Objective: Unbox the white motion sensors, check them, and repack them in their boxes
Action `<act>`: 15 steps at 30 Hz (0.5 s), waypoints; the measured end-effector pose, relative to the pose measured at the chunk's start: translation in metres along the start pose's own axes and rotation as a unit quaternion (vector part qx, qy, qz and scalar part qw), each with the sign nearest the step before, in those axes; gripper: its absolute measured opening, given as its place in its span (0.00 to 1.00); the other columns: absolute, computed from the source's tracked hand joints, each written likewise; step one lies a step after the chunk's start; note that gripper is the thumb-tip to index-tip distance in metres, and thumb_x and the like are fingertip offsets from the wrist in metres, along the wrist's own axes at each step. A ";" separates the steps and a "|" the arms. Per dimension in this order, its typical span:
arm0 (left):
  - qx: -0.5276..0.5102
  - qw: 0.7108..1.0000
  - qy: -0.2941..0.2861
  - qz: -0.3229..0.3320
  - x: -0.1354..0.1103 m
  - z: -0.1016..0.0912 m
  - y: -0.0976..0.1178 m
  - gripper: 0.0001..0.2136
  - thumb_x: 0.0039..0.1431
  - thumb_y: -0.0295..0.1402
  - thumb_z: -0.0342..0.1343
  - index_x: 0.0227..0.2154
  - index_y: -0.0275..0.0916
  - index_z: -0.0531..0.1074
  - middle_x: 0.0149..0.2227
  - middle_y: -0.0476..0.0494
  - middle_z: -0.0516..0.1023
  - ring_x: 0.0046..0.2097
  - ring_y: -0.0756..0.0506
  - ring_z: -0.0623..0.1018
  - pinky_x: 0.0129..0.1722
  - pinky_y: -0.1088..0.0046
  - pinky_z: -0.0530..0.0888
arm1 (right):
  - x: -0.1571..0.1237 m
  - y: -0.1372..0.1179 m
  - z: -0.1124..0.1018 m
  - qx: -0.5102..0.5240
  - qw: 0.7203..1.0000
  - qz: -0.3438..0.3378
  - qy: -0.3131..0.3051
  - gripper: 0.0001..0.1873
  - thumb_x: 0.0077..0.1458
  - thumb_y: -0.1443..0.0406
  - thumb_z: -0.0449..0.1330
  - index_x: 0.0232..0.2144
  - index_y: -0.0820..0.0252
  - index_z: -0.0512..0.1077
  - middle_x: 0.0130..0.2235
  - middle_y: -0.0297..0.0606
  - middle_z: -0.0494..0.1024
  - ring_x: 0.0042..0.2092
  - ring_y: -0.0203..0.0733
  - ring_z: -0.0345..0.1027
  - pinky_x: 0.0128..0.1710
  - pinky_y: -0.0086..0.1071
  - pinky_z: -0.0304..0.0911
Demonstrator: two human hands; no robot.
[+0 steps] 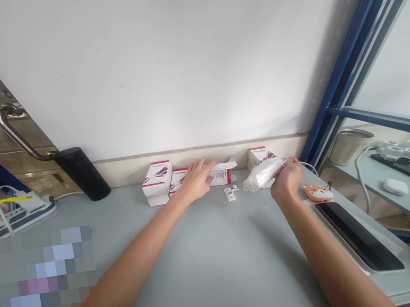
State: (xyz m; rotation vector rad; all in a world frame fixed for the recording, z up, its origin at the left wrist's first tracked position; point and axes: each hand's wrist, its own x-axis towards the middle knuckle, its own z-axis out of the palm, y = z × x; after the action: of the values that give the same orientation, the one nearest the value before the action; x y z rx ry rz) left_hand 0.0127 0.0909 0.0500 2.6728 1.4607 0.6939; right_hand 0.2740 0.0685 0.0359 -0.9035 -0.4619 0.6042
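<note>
My left hand (194, 182) lies over a white-and-red carton (222, 175) on its side, with fingers across its top and the lower part of the hand at its front. The carton's flaps stand out on its right, and the hand hides its left part. My right hand (289, 178) grips a long white item in clear plastic wrap (264, 174), fingers round its right end. What is inside the wrap is unclear. Between the hands, a small white piece with dark openings (229, 194) lies on the grey table (214, 265).
Similar cartons stand at the left (158, 181) and right (259, 155) along the wall. A black cylinder (83, 174) leans at the left. An orange animal-faced case (318, 192) and a dark-screened phone (359, 235) lie at the right, beside a blue-framed glass pane (391, 141).
</note>
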 end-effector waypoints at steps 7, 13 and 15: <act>-0.443 0.888 -0.014 -0.122 -0.061 -0.008 0.062 0.18 0.73 0.45 0.50 0.60 0.49 0.66 0.56 0.40 0.75 0.52 0.40 0.80 0.58 0.56 0.74 | -0.026 0.002 0.011 -0.018 0.999 -0.008 -0.033 0.16 0.62 0.49 0.56 0.32 0.52 0.62 0.25 0.27 0.70 0.27 0.40 0.68 0.29 0.33 0.66; -0.781 0.505 -0.175 -0.321 -0.109 -0.011 0.080 0.23 0.70 0.51 0.53 0.52 0.35 0.70 0.48 0.31 0.81 0.43 0.36 0.85 0.52 0.58 0.76 | -0.081 0.007 0.015 -0.091 0.985 -0.021 -0.143 0.18 0.67 0.46 0.52 0.36 0.52 0.64 0.30 0.31 0.76 0.29 0.40 0.68 0.33 0.34 0.67; -0.807 0.457 -0.165 -0.335 -0.111 -0.009 0.075 0.21 0.70 0.47 0.54 0.50 0.32 0.73 0.44 0.30 0.83 0.42 0.36 0.85 0.51 0.60 0.76 | -0.097 0.005 0.015 -0.120 0.977 -0.049 -0.170 0.18 0.68 0.46 0.51 0.38 0.51 0.65 0.34 0.33 0.78 0.33 0.41 0.71 0.36 0.35 0.67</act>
State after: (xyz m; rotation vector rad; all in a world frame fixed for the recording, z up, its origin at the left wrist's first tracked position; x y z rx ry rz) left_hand 0.0173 -0.0422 0.0339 0.5576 0.6747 0.7054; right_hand 0.1916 0.0161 0.0280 -1.0029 -0.8989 0.6241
